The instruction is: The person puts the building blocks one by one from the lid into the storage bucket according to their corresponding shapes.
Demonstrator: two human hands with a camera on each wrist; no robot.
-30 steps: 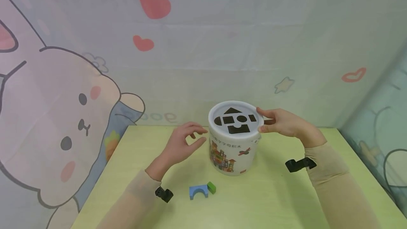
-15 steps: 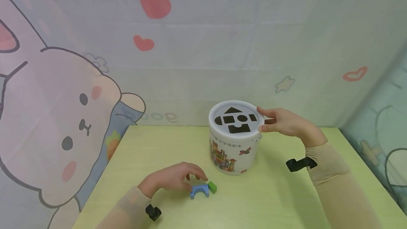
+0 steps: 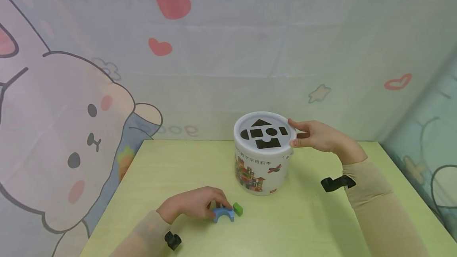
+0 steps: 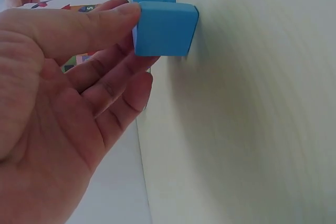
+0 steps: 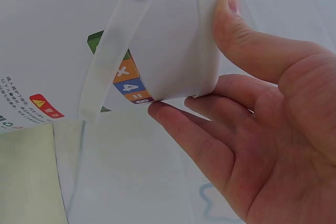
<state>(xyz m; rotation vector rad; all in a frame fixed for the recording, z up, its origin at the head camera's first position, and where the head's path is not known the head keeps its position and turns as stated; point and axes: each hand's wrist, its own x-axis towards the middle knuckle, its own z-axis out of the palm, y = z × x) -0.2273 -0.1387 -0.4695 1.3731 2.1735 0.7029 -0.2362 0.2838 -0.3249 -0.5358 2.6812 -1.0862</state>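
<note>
In the head view my left hand pinches a blue arch block at the front of the table. The left wrist view shows the thumb on the near end of that block, the fingers curving behind it. Just right of the arch lies a small green block. My right hand grips the upper right rim of a white bucket, thumb on its lid and fingers against the side, as the right wrist view also shows. Dark shape cutouts, including an arch-like one, mark the lid.
The bucket stands upright toward the back of the pale green table. A translucent handle hangs along its side. Behind the table hangs a cloth printed with a rabbit and hearts. A dark cable is at the far right.
My left hand has come down from beside the bucket to the front of the table and taken hold of the blue arch block. The right hand has stayed on the bucket rim.
</note>
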